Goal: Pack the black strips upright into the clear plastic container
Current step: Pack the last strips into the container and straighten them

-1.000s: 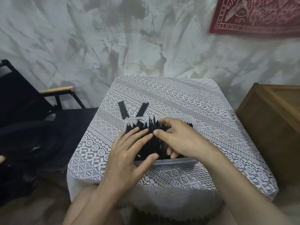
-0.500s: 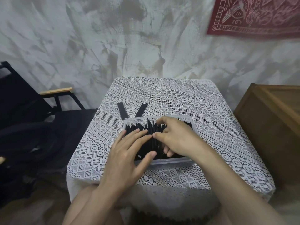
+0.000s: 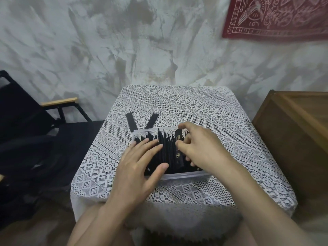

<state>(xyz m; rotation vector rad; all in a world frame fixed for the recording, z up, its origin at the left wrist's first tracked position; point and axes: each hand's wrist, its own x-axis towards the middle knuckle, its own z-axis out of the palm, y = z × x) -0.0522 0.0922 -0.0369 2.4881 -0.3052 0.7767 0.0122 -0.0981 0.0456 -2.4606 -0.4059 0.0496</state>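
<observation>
Clear rectangular plastic container sits mid-bench, one long wall toward the camera. It's packed with thin flat black strips, standing upright and tight side by side. Pointed tops stick up unevenly above the rim, a few leaning. Gold-printed strip stands right of centre with its printed face showing, pinched by the right hand. Left hand lies flat on the left part of the pack. Two loose black strips lie flat on the bench just behind the container's far-left corner, splayed in a V.
</observation>
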